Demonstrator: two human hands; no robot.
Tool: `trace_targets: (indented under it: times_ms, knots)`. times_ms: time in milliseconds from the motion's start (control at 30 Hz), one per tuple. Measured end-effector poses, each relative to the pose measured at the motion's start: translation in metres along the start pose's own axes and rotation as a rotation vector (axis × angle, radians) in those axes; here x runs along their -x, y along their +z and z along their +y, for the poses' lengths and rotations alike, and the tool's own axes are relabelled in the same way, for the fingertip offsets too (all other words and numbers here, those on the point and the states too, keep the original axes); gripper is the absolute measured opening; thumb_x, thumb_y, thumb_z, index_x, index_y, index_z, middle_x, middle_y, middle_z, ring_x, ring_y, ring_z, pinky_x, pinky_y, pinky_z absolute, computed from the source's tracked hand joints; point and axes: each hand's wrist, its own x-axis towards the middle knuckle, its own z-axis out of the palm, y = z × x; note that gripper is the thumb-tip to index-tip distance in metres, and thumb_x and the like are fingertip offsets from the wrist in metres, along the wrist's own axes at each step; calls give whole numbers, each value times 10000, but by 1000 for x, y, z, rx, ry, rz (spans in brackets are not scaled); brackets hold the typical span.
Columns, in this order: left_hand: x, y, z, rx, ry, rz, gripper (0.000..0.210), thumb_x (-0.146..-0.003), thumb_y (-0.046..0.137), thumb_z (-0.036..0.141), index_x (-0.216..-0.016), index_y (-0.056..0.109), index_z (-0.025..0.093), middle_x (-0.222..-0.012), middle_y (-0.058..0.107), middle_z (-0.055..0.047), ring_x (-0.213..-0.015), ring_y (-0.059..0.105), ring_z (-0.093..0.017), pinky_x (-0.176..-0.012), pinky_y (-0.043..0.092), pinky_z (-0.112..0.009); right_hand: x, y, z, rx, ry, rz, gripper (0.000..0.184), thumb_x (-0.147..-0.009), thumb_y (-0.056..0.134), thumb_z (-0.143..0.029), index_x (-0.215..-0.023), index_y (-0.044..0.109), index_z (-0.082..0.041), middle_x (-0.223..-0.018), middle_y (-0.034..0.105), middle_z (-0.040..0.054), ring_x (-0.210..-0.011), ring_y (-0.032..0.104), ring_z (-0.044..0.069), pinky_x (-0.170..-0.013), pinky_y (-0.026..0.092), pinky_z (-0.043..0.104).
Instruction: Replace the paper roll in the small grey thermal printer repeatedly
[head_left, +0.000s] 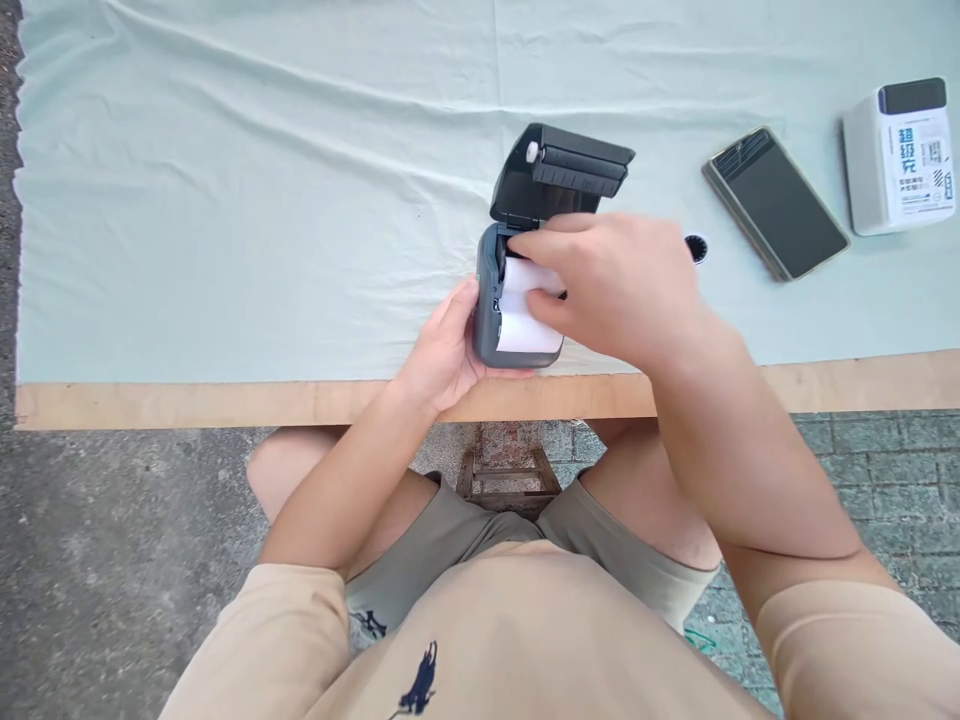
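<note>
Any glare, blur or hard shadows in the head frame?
Head view: soft light, no hard shadows on the cloth; head view: reflections streak the far end of the phone; head view: right hand slightly soft, possibly motion; white paper bright, little detail.

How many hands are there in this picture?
2: the left hand holds the open printer at its side, and the right hand is over the white paper inside it.
</note>
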Motion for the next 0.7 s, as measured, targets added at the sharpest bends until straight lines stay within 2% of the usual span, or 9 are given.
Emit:
trace_targets:
  times_ms: [67, 133, 167, 233, 300, 400, 500, 633, 700]
  knots:
    - [-2, -2, 0, 19, -5, -3, 576, -1262, 632, 717, -1624, 783, 295, -1428, 974, -98, -1225, 976, -377, -879, 879, -493, 8, -16, 3, -141, -36, 50, 258, -953, 770, -158, -1110, 900, -316, -1108, 930, 51, -749, 759, 259, -613, 449, 432]
    - [-4, -6, 0, 50, -7, -15, 612, -1270, 586, 750, -1632, 788, 299, -1413, 983, -104, -1222, 980, -396, -860, 875, -508, 24, -31, 8, -347, -20, 136, 349, -933, 830, -182, -1220, 929, -353, -1137, 922, 36, -629, 627, 196, -592, 489, 442]
    - [-5, -8, 0, 65, -10, -27, 632, -1275, 563, 763, -1636, 792, 297, -1402, 987, -109, -1223, 982, -402, -857, 874, -515, 34, -36, 12, -450, 11, 208, 364, -916, 861, -191, -1226, 930, -369, -1115, 909, 28, -578, 544, 171, -544, 455, 436]
    - [-6, -12, 0, 87, -22, -53, 669, -1286, 515, 772, -1632, 802, 277, -1383, 992, -125, -1206, 985, -402, -843, 869, -518, 57, -40, 21, -589, 115, 338, 342, -860, 938, -189, -1132, 905, -394, -1016, 869, 16, -564, 493, 172, -471, 351, 422]
    - [-7, -14, 1, 98, -38, -70, 689, -1295, 487, 765, -1628, 808, 254, -1382, 994, -140, -1177, 989, -391, -831, 865, -509, 79, -37, 30, -668, 187, 411, 338, -807, 949, -174, -1048, 883, -402, -980, 881, 30, -580, 528, 200, -467, 354, 434]
    - [-7, -14, 2, 107, -43, -77, 676, -1295, 503, 749, -1644, 800, 252, -1390, 994, -139, -1186, 992, -383, -827, 864, -487, 104, -28, 43, -692, 286, 312, 302, -770, 965, -213, -1003, 867, -379, -959, 886, 47, -603, 576, 218, -436, 373, 408]
    - [-6, -11, 3, 103, -20, -70, 674, -1287, 524, 741, -1665, 785, 247, -1377, 991, -122, -1212, 990, -392, -793, 863, -475, 118, -18, 52, -654, 368, 137, 205, -836, 940, -300, -1008, 836, -341, -849, 806, 0, -550, 532, 171, -450, 382, 363]
    - [-7, -15, 0, 91, -4, -106, 832, -1247, 528, 899, -1748, 734, 266, -1409, 983, -122, -1267, 992, -424, -852, 878, -511, 121, -6, 63, -586, 427, 10, 196, -843, 850, -317, -1030, 792, -324, -645, 635, -86, -476, 466, 142, -541, 375, 366]
    - [-7, -19, -3, 87, 27, -115, 862, -1198, 637, 939, -1736, 735, 272, -1452, 978, -128, -1250, 998, -407, -882, 880, -491, 121, -1, 70, -586, 437, -23, 220, -829, 860, -346, -1036, 789, -319, -681, 687, -73, -493, 538, 157, -561, 403, 371]
